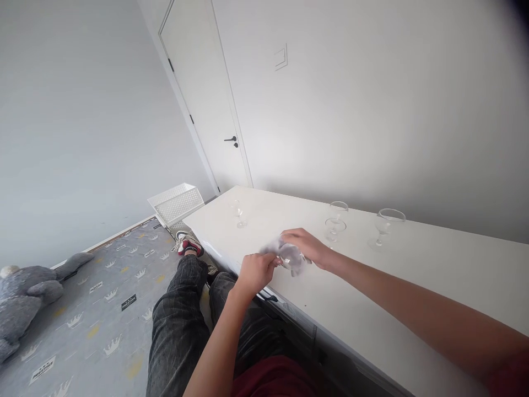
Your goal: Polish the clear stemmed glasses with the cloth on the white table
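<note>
Low over the front part of the white table (359, 298), a clear stemmed glass (290, 259) is held on its side between my hands. My left hand (257, 271) is closed around its stem end. A thin greyish cloth (271, 244) is bunched around the glass. My right hand (305, 246) presses the cloth to the bowl with curved fingers, some of them hidden behind it. One stemmed glass (238, 215) stands on the table to the left. Beyond my right hand stand two more glasses, a nearer one (334, 227) and a farther one (339, 208), with a wide-bowled glass (386, 225) to their right.
A white perforated basket (179, 204) sits past the table's left end. A grey plush toy (31, 295) lies on the crown-patterned mat (111, 309). My legs (182, 325) extend along the table's front edge. A wall and a closed door (206, 94) stand behind.
</note>
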`<state>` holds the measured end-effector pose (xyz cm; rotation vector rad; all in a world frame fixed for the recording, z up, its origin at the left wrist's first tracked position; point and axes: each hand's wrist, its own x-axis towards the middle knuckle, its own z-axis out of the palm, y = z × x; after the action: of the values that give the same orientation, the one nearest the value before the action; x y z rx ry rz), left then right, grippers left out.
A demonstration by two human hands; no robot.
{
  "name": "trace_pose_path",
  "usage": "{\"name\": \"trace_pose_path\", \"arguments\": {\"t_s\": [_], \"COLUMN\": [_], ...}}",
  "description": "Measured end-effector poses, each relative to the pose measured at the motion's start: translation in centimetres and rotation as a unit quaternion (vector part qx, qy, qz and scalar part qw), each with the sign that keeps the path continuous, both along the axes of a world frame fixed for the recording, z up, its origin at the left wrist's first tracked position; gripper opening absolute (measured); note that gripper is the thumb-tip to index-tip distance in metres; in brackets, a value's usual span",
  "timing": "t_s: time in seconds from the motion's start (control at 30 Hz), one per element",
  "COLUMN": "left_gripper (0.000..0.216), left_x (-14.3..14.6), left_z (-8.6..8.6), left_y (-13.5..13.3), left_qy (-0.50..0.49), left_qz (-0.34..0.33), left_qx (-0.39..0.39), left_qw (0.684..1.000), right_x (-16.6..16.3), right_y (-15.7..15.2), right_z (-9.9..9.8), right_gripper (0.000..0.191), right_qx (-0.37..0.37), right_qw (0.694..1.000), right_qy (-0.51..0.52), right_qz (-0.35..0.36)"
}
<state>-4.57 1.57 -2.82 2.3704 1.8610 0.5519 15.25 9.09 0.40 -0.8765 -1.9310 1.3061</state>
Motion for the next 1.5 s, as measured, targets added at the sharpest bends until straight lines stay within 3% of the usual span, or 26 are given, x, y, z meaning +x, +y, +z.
{"name": "trace_pose_path", "arguments": {"t_s": [0.03, 0.1, 0.17, 0.23, 0.33, 0.37, 0.43, 0.5, 0.53, 0.57, 0.63, 0.73, 0.8, 0.87, 0.93, 1.03, 1.13, 1.27, 1.37, 1.43, 1.5], "left_gripper": [0.038, 0.047, 0.057, 0.06, 0.059, 0.058, 0.053, 0.044, 0.038, 0.032, 0.027, 0.03, 0.03, 0.03, 0.034, 0.038, 0.043, 0.052, 0.055, 0.055, 0.054], "left_x": [0.1, 0.6, 1.8, 3.4, 5.6, 6.2, 6.8, 7.0, 6.9, 6.7, 6.2, 5.2, 4.8, 4.5, 4.4, 4.3, 4.2, 4.6, 5.3, 5.8, 6.0], "left_z": [-0.4, -1.3, -1.9, -2.2, -1.8, -1.5, -1.0, -0.7, -0.6, -0.5, -0.2, 0.5, 0.9, 1.2, 1.2, 0.7, 0.0, -1.0, -1.3, -1.3, -1.1], "left_y": [0.1, 0.3, 0.5, 0.5, 0.3, 0.1, -0.1, -0.4, -0.5, -0.6, -0.9, -1.2, -1.4, -1.5, -1.6, -1.6, -1.4, -0.9, -0.6, -0.6, -0.6], "left_qy": [-0.067, -0.236, -0.422, -0.578, -0.705, -0.728, -0.752, -0.747, -0.733, -0.707, -0.606, -0.32, -0.135, -0.032, -0.004, -0.073, -0.235, -0.469, -0.6, -0.652, -0.676], "left_qz": [-0.005, -0.016, -0.012, 0.009, 0.034, 0.041, 0.068, 0.11, 0.131, 0.147, 0.151, 0.117, 0.098, 0.083, 0.068, 0.049, 0.024, 0.016, 0.027, 0.038, 0.05], "left_qx": [-0.003, -0.015, -0.029, -0.04, -0.072, -0.084, -0.108, -0.113, -0.105, -0.093, -0.065, -0.036, -0.012, -0.001, -0.006, -0.009, -0.017, -0.043, -0.063, -0.071, -0.078], "left_qw": [0.998, 0.971, 0.906, 0.815, 0.704, 0.679, 0.647, 0.646, 0.659, 0.685, 0.778, 0.939, 0.986, 0.996, 0.998, 0.996, 0.972, 0.882, 0.797, 0.754, 0.731], "right_x": [0.0, -0.2, -0.5, -0.9, -1.4, -1.4, -1.2, -1.0, -0.9, -0.8, -0.7, -0.5, -0.3, 0.1, 0.6, 1.4, 1.6, 0.2, -1.2, -1.8, -1.9], "right_y": [0.2, 0.3, -0.2, -1.2, -3.0, -3.5, -3.8, -3.6, -3.4, -3.1, -2.7, -2.5, -2.2, -1.6, -0.7, 0.7, 1.3, 0.7, -0.6, -1.9, -3.3], "right_z": [0.1, 0.2, 0.0, -0.6, -2.1, -2.7, -3.7, -4.3, -4.4, -4.3, -3.6, -1.9, -0.8, 0.3, 1.1, 2.1, 2.2, 0.6, -1.6, -2.7, -3.3], "right_gripper": [0.032, 0.036, 0.044, 0.047, 0.045, 0.046, 0.05, 0.049, 0.048, 0.047, 0.046, 0.033, 0.02, 0.021, 0.027, 0.028, 0.022, 0.024, 0.02, 0.02, 0.021], "right_qx": [-0.036, -0.04, 0.001, -0.01, -0.077, -0.069, 0.034, 0.215, 0.307, 0.383, 0.481, 0.517, 0.467, 0.36, 0.236, 0.012, -0.171, -0.181, -0.163, -0.184, -0.195], "right_qw": [0.998, 0.993, 0.988, 0.982, 0.964, 0.963, 0.973, 0.965, 0.946, 0.921, 0.876, 0.853, 0.872, 0.911, 0.952, 0.998, 0.977, 0.934, 0.919, 0.917, 0.92], "right_qy": [0.038, 0.09, 0.108, 0.149, 0.243, 0.254, 0.223, 0.149, 0.109, 0.074, 0.017, -0.063, -0.13, -0.178, -0.18, -0.065, 0.118, 0.306, 0.352, 0.352, 0.339], "right_qz": [-0.02, -0.07, -0.111, -0.114, -0.07, -0.061, -0.048, -0.016, 0.001, 0.015, 0.015, -0.024, -0.062, -0.09, -0.076, 0.011, 0.038, -0.028, -0.073, -0.043, -0.013]}}
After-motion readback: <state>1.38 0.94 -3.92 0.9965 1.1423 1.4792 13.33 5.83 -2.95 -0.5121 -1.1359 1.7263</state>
